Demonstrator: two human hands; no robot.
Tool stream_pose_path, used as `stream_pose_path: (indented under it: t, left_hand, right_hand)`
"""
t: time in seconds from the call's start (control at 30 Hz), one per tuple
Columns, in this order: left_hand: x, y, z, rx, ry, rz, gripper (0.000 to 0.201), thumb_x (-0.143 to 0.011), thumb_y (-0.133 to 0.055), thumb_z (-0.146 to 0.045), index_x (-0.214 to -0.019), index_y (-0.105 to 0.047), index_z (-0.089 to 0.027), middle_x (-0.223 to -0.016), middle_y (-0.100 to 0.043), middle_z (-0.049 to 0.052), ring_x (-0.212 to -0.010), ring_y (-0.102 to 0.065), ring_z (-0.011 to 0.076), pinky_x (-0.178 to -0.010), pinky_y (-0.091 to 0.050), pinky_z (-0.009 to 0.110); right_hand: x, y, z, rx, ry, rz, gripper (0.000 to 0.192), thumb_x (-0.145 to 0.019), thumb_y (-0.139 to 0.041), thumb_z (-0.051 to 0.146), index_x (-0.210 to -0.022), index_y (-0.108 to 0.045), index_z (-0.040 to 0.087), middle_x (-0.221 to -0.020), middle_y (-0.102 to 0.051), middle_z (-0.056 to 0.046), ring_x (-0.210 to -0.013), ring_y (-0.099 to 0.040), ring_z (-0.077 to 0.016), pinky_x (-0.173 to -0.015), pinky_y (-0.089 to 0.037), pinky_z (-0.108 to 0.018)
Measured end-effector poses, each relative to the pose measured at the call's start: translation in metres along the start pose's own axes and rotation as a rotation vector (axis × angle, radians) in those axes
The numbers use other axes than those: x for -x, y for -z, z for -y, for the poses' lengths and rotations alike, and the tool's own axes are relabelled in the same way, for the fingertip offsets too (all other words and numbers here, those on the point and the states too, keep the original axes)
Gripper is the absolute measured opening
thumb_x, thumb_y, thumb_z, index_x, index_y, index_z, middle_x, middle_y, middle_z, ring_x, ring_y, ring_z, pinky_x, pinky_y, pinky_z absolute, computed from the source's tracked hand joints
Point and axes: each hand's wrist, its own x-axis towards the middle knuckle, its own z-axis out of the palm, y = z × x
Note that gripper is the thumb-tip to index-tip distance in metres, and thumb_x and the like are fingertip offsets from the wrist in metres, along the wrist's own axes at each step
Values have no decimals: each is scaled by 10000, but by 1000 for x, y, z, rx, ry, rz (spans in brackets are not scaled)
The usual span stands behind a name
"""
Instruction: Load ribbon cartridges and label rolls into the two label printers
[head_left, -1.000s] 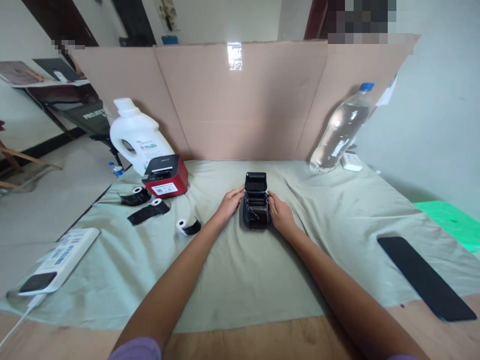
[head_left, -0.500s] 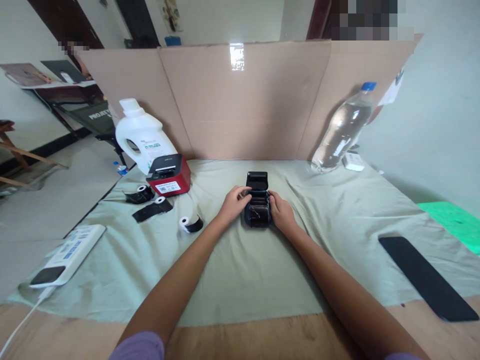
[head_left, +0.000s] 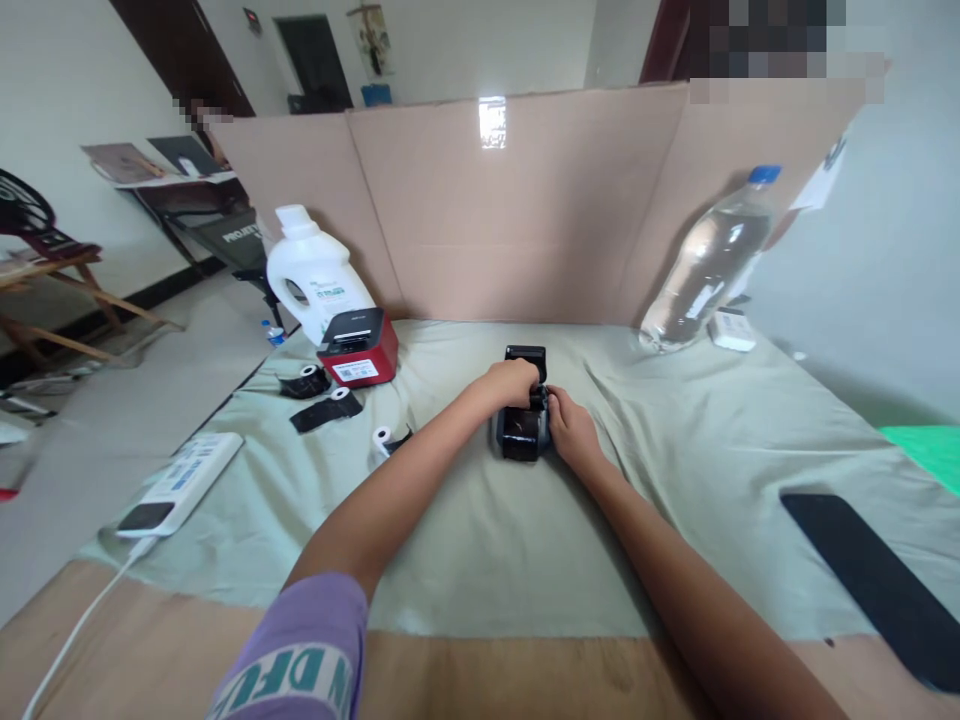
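A small black portable receipt printer (head_left: 499, 432) lies in the middle of the cloth, its lid (head_left: 526, 353) raised at the far end. A glossy dark roll (head_left: 521, 437) fills its near compartment. My right hand (head_left: 574, 425) holds the printer's right side, thumb along the edge. My left hand (head_left: 514, 382) is bent over the printer between lid and roll, fingers curled downward; their tips and anything in them are hidden. Left of the hands lie several paper rolls with black outer sides; my left forearm partly covers the nearest roll (head_left: 382, 438).
A red and black printer box (head_left: 367, 365) stands before a white jug (head_left: 319, 275) at back left. A power strip (head_left: 184, 480) lies at left. A tilted water bottle (head_left: 709, 260) leans on the cardboard screen (head_left: 517, 220). A black phone (head_left: 870, 575) lies at right.
My left hand has moved from the printer's left edge to over its middle, covering the part below the lid. My right hand stays at the right side. The camera view has shifted slightly.
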Motion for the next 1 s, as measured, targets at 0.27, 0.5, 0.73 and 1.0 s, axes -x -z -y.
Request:
stream_pose_path:
  t: [0.27,0.5,0.73,1.0]
  left_hand:
    - [77,17,54,419,166,-522,378,-718,-672,-343,-1048,-685,-159,-785,-700,12,-702,-633,168,-628,-458,257]
    - [186,-5,156,435,695,-477,351,-686,-683,-416,-955,-628,-198,-679,-689,-14,-662,-677,194,-611,-465,261]
    - [186,-23,174,371,812,-147,217,-672,-667,-361,-812,-570,-227,-686,-707,5,-661,-704,221,-632,-469,276]
    - [211,10,161,228,790,-159,526,-650,-696,-560,-1048,-620,-224,-1041,-729,84,-943,-683,294,-718,-486,313]
  right_hand:
    - [1,2,2,-20,-27,29,499,-1032,-246,392,-1355,-560,176,-1132,-741,-151,-1031,-690,-309,-842,-479,-374]
    - [-1,-1,0,-10,-18,2,505,-1020,-257,400,-1327,-586,170,-1145,-734,-166,-1039,-683,-328,-844,-482,-400]
    - [-1,-2,-2,-10,-7,-16,504,-1012,-270,413,-1302,-606,174,-1156,-732,-163,-1050,-681,-332,-852,-494,-416]
    - [-1,-1,-2,-27,-10,-20,495,-1005,-281,419,-1292,-611,186,-1146,-736,-153,-1050,-681,-322,-860,-501,-421]
